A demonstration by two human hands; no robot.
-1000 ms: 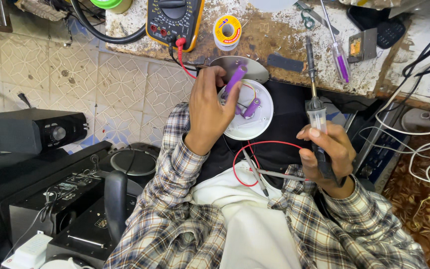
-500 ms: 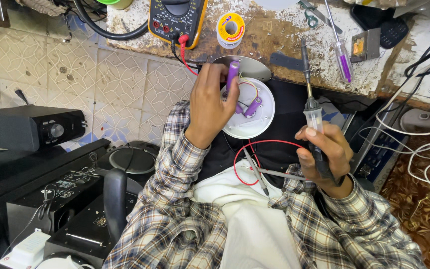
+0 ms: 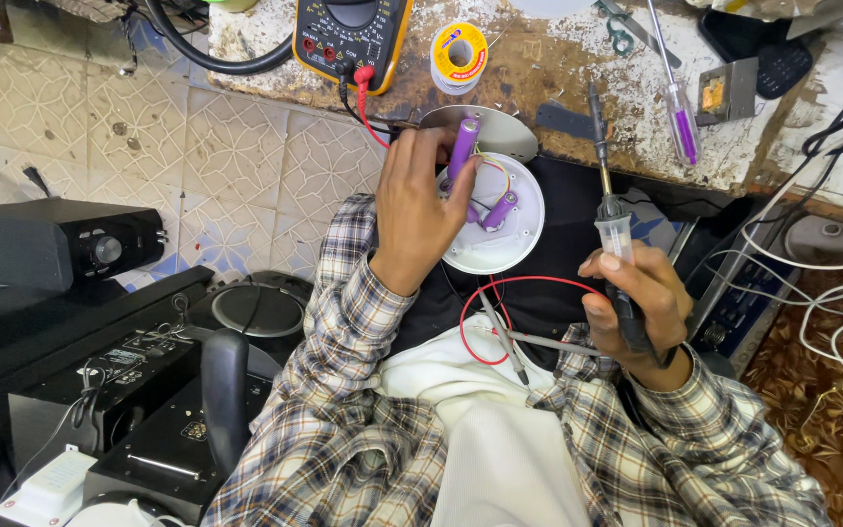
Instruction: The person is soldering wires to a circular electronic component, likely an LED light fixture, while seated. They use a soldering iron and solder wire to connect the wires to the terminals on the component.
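Two hands are in view – the left hand (image 3: 417, 210) at the frame's centre and the right hand (image 3: 636, 307) to its right – with two purple cylindrical cells, one upright cell (image 3: 462, 146) and one lying cell (image 3: 500, 210), at one round white housing (image 3: 514, 239). One soldering iron (image 3: 609, 210), one yellow multimeter (image 3: 351, 37) and one solder spool (image 3: 459, 54) sit toward the top of the frame, on or above one bench (image 3: 558, 78). One purple-handled screwdriver (image 3: 680, 122) lies at upper right – and two black audio units, one speaker box (image 3: 46, 244) and one amplifier (image 3: 109, 376), fill the left.
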